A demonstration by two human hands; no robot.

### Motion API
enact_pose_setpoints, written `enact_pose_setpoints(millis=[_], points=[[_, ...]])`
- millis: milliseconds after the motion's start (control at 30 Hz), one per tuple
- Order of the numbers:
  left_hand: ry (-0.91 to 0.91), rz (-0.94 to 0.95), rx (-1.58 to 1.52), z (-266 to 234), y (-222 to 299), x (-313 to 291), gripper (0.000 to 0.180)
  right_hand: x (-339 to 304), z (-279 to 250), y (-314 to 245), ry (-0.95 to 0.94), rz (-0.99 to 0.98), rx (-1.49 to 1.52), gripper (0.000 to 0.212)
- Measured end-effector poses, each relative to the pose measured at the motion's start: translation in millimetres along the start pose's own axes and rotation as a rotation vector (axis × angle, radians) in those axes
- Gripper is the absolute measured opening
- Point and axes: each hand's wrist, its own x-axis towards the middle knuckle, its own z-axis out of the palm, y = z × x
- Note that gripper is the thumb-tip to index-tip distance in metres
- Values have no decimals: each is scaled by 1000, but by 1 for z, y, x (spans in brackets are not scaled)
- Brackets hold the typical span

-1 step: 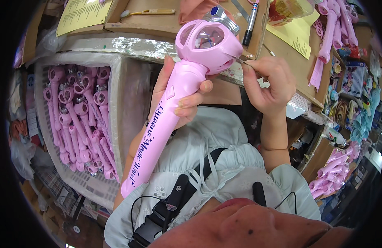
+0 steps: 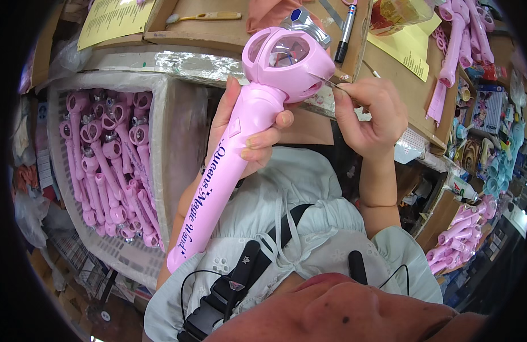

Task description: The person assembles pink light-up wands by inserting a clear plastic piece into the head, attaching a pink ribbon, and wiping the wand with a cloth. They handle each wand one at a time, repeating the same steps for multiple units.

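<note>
A pink toy wand [image 2: 221,165] with dark lettering lies slantwise before my chest, its round head up and away from me. My left hand [image 2: 262,142] wraps round the shaft just below the head. Clear windows in the head show small parts inside, and a silver crown-like piece with a blue gem [image 2: 302,24] tops it. My right hand [image 2: 373,111] is closed in a pinch at the right side of the head. From its fingertips a thin metal pick-like tool [image 2: 331,84] reaches to the head's edge by a small opening; the rest of it is hidden.
To the left, a pale plastic-lined crate [image 2: 161,137] holds many similar pink wands. On the cardboard-topped bench [image 2: 209,37] lie a toothbrush-like tool [image 2: 209,16], a black marker [image 2: 344,35] and yellow printed sheets [image 2: 414,54]. More pink parts [image 2: 460,233] are piled at the right.
</note>
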Motion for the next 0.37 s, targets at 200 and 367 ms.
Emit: enact_pose_setpoints(millis=[200, 367], points=[[14, 6, 7, 1, -1, 0, 68, 1, 3, 2, 15, -8, 0, 17], [-8, 4, 12, -1, 0, 1, 68, 2, 2, 1, 1, -32, -8, 17]])
